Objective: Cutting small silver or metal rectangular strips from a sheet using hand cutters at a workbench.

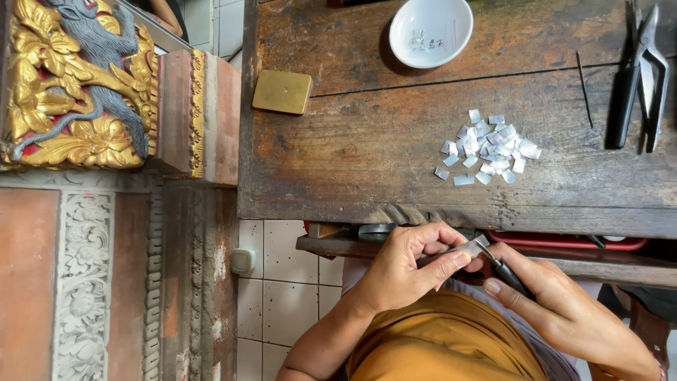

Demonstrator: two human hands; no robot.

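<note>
My left hand [409,264] pinches a thin, pale, shiny strip [471,248] just below the near edge of the dark wooden table [352,162]. My right hand [557,300] grips a small black-handled cutting tool [504,271] whose tip meets the strip's end. Both hands hover over my lap, above an ochre cloth [444,339]. On the table lies a heap of several small pale cut pieces [489,148].
A white bowl [430,28] sits at the table's far edge, a brass-coloured flat block [282,92] at its left, black pliers [638,77] and a thin pin [584,88] at its right. Carved gilded woodwork [77,85] and a tiled floor [282,296] lie left.
</note>
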